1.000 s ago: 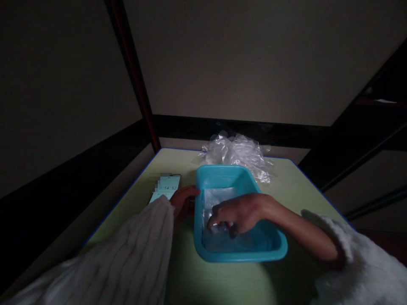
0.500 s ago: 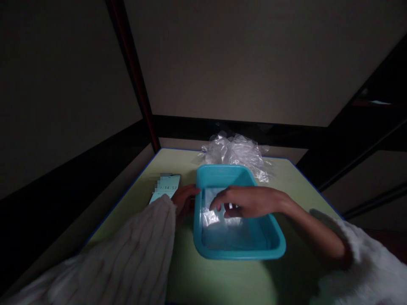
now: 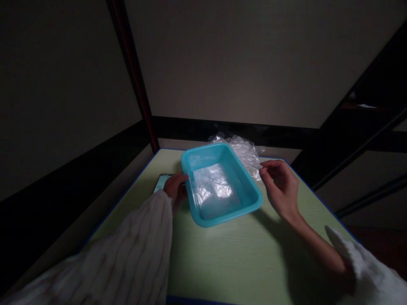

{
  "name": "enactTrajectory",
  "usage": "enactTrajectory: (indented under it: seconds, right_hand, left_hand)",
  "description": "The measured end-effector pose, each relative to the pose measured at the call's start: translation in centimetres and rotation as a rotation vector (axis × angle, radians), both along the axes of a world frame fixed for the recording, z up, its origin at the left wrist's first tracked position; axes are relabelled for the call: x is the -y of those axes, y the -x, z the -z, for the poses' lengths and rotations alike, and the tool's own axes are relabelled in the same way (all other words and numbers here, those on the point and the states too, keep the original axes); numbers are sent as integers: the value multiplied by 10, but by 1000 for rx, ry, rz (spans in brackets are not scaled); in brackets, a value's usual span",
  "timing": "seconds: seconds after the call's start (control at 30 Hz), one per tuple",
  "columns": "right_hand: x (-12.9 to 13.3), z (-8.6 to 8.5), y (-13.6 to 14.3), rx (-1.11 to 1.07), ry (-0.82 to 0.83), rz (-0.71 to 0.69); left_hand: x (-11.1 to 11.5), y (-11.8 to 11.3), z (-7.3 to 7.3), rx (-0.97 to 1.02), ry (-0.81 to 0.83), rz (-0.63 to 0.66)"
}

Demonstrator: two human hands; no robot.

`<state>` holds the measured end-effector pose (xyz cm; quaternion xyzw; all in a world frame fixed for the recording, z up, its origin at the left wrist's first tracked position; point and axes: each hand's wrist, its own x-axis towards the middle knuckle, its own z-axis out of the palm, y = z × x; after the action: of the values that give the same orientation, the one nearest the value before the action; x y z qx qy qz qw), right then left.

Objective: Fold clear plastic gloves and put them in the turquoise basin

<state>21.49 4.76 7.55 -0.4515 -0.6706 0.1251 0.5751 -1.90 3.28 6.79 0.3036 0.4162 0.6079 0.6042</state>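
My left hand [image 3: 175, 186] grips the left rim of a turquoise plastic basin [image 3: 210, 221]. The basin is turned at an angle and appears tilted, with a shadow on the table below it. Flat clear plastic film [image 3: 219, 184] lies on the basin floor and shines in the light. To the right of the basin, apart from it, is my right hand [image 3: 281, 186], thumb and index fingertips brought together. Those fingertips overlap the edge of a crumpled heap of thin clear plastic [image 3: 246, 154]; whether they pinch any of it is unclear.
A phone [image 3: 160, 183] with a lit screen lies left of the basin, partly covered by my left hand and sleeve. The pale green table [image 3: 222, 262] has a blue edge. Behind it stands a wall [image 3: 235, 63].
My right hand has come out of the basin and moved right, beside the plastic heap. My left hand has shifted the basin up and left in view, turning it.
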Motion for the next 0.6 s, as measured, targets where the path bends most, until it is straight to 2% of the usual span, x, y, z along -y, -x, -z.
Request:
enactTrajectory:
  seconds: [0.1,0.23,0.4,0.47,0.6]
  right_hand:
    - [0,17,-8,-7,88,-6]
    - [0,35,-12,143,211,-26]
    - [0,47,-10,329,160,-98]
    - [1,50,-9,378,135,-136]
    - [4,55,-7,510,105,-214]
  left_hand:
    - [-5,3,-5,31,-54,-90]
    - [-15,6,-8,72,-141,-226]
    - [-35,11,-4,83,-236,-380]
    - [-44,15,0,71,-243,-457]
    - [-61,28,9,36,-234,-525]
